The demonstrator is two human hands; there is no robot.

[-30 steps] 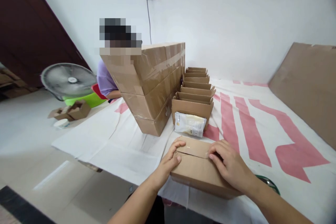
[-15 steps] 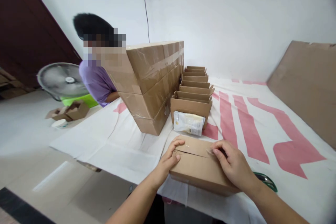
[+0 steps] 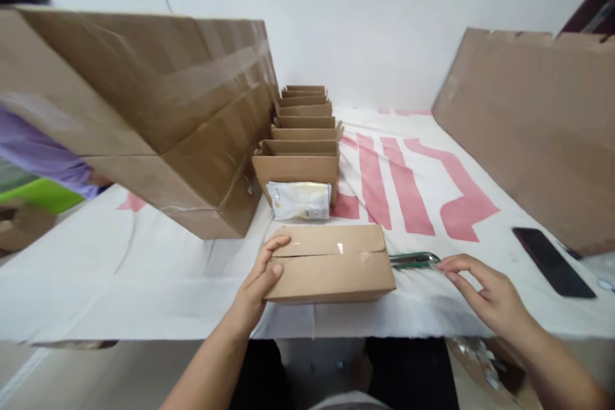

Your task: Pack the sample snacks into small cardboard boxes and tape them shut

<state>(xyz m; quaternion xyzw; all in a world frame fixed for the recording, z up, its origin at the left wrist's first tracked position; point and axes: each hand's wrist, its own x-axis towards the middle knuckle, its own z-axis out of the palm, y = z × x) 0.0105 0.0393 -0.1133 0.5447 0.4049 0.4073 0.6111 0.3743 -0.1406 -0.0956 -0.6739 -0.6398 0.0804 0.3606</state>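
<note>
A closed cardboard box (image 3: 331, 272) lies on the cloth-covered table in front of me, its top flaps meeting at a narrow seam. My left hand (image 3: 262, 275) grips its left end, fingers on the top and thumb near the seam. Off the box's right side, my right hand (image 3: 480, 285) is pinched closed on what looks like a thin clear piece of tape (image 3: 436, 262). Right by those fingertips lies a green-edged tool (image 3: 414, 260), partly hidden behind the box; its exact kind is unclear. Small shiny marks show on the box top.
Stacked taped cartons (image 3: 211, 109) rise at the left. Behind my box stand a white printed pouch (image 3: 300, 200) and a row of open boxes (image 3: 298, 166). A phone (image 3: 552, 262) and a large cardboard sheet (image 3: 533, 134) are at right. A person's purple sleeve (image 3: 43, 147) shows far left.
My right hand has left the box top and moved right, beside the green-edged tool. My left hand stays on the box. The view has turned right, bringing the phone into sight.
</note>
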